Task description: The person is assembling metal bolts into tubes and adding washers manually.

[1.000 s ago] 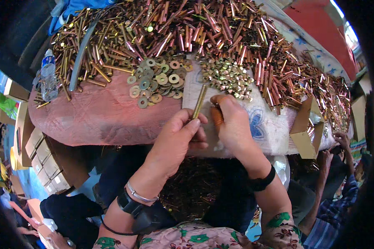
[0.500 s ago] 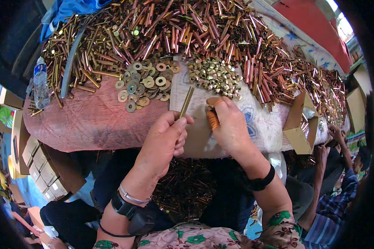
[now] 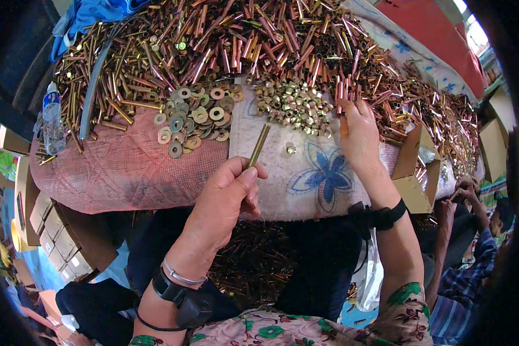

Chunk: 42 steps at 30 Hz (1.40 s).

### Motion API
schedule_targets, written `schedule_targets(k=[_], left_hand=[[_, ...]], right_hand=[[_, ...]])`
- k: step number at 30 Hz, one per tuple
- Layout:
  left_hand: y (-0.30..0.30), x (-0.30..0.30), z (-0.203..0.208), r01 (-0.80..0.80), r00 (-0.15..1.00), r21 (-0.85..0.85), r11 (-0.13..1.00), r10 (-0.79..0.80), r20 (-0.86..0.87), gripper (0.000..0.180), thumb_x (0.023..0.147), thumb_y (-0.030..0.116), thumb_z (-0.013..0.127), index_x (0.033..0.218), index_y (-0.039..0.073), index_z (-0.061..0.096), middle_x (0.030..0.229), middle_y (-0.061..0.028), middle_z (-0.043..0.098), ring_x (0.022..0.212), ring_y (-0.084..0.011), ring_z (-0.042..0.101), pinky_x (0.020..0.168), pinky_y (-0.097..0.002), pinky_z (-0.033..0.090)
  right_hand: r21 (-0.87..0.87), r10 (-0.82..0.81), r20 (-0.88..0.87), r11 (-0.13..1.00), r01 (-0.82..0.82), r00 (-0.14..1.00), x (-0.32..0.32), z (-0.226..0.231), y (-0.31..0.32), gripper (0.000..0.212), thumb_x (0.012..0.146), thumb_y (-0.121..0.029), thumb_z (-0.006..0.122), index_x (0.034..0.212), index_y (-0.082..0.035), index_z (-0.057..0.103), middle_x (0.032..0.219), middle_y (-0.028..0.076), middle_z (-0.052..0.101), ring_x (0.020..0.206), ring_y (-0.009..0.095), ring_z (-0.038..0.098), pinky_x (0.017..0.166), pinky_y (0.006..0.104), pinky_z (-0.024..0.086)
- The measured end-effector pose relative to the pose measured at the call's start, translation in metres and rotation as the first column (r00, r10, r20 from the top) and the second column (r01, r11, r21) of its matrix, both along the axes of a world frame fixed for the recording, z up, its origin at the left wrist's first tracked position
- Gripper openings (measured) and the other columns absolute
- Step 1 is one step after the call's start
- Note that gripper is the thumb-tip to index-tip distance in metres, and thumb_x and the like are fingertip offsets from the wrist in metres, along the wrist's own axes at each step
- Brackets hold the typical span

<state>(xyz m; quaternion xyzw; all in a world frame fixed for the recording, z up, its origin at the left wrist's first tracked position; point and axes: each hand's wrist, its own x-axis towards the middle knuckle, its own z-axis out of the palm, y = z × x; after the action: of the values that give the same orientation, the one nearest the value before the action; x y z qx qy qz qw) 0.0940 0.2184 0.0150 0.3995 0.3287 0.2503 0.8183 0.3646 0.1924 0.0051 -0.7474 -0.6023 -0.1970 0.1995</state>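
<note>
My left hand (image 3: pixel 228 187) is closed around a brass-coloured threaded bolt (image 3: pixel 259 145), which points up and slightly right. My right hand (image 3: pixel 360 132), with orange tape on a finger, is at the edge of the heap of coppery metal sleeves (image 3: pixel 305 43). Its fingertips close on the lower end of a sleeve (image 3: pixel 341 89) there. Left of that hand lies a pile of small brass-coloured cone-shaped nuts (image 3: pixel 297 106). One loose nut (image 3: pixel 290 149) sits apart on the white patterned cloth (image 3: pixel 277 184). Flat washers (image 3: pixel 193 118) are piled beyond my left hand.
A plastic bottle (image 3: pixel 53 121) and a grey strip (image 3: pixel 96 86) lie at the left, beside longer bolts (image 3: pixel 118 109). An open cardboard box (image 3: pixel 415 184) stands right of my right arm. Another person's hands (image 3: pixel 466 187) work at the far right. More metal pieces lie below the padded edge.
My right hand has moved right and away from me, from the cloth near the bolt to the sleeves. The loose nut now shows on the cloth. My left hand still holds the bolt.
</note>
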Motion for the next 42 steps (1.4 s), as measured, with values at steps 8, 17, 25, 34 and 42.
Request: schedule_targets(k=[8,17,25,34,42], left_hand=[[0.000,0.001,0.000,-0.001,0.999,0.001,1.000,0.001,-0.038,0.017,0.091,0.022,0.048,0.093,0.005,0.051,0.062,0.0036,0.042,0.057,-0.0074,0.046,0.057,-0.0231,0.044],[0.001,-0.004,0.003,0.021,0.998,-0.038,0.999,-0.023,-0.054,0.017,0.092,0.021,0.045,0.094,0.006,0.052,0.069,0.0024,0.048,0.064,-0.0084,0.050,0.060,-0.0238,0.045],[0.000,-0.005,0.001,-0.022,0.997,-0.107,0.994,0.030,0.076,0.020,0.091,0.022,0.048,0.099,0.004,0.054,0.086,-0.0020,0.054,0.081,-0.0098,0.052,0.068,-0.0253,0.047],[0.005,-0.010,-0.007,0.061,0.989,-0.150,0.987,-0.039,0.146,0.022,0.091,0.021,0.048,0.101,0.003,0.055,0.087,-0.0029,0.058,0.079,-0.0104,0.054,0.067,-0.0237,0.047],[0.004,-0.012,-0.003,0.075,0.987,-0.203,0.976,-0.044,0.156,0.023,0.091,0.023,0.048,0.105,0.006,0.054,0.088,-0.0041,0.061,0.079,-0.0101,0.056,0.064,-0.0222,0.046]], right_hand=[[-0.187,-0.029,0.143,0.981,0.056,0.989,0.003,0.002,0.012,0.033,0.072,-0.003,0.055,0.105,-0.006,0.056,0.094,0.015,0.052,0.092,0.032,0.052,0.074,0.0397,0.046],[-0.175,0.026,0.183,0.985,0.006,0.983,-0.002,0.010,0.012,0.033,0.072,-0.006,0.058,0.105,-0.009,0.057,0.092,0.012,0.052,0.090,0.030,0.052,0.072,0.0392,0.045],[0.185,0.184,-0.560,0.978,-0.094,0.808,-0.034,0.035,-0.002,0.011,0.083,-0.006,0.057,0.092,-0.001,0.055,0.079,0.013,0.058,0.067,0.020,0.057,0.062,0.0272,0.045],[0.035,0.156,-0.754,0.980,-0.198,0.639,-0.078,0.032,-0.023,0.010,0.084,-0.003,0.057,0.090,0.002,0.051,0.072,0.008,0.059,0.065,0.012,0.054,0.060,0.0260,0.044],[0.133,0.174,-0.933,0.980,-0.148,0.314,-0.090,0.013,-0.035,0.011,0.089,-0.006,0.050,0.095,0.002,0.049,0.081,0.008,0.060,0.074,0.014,0.059,0.066,0.0258,0.048]])
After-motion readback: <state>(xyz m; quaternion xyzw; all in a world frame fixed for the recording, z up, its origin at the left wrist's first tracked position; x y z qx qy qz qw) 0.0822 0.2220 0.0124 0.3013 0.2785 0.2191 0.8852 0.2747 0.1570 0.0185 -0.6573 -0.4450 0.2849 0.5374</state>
